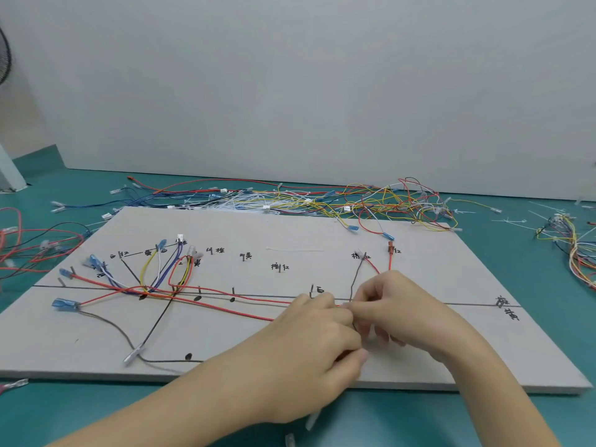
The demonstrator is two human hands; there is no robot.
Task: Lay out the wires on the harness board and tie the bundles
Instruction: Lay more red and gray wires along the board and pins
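We pinch the red wires (pixel 225 306) between left hand (pixel 309 343) and right hand (pixel 396 308), bunching them on the board (pixel 290 366) line, probably for tying.

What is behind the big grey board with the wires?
Behind the flat grey harness board lies a tangled pile of loose coloured wires on the green table, then a plain white wall. The board hides the pile's near edge.
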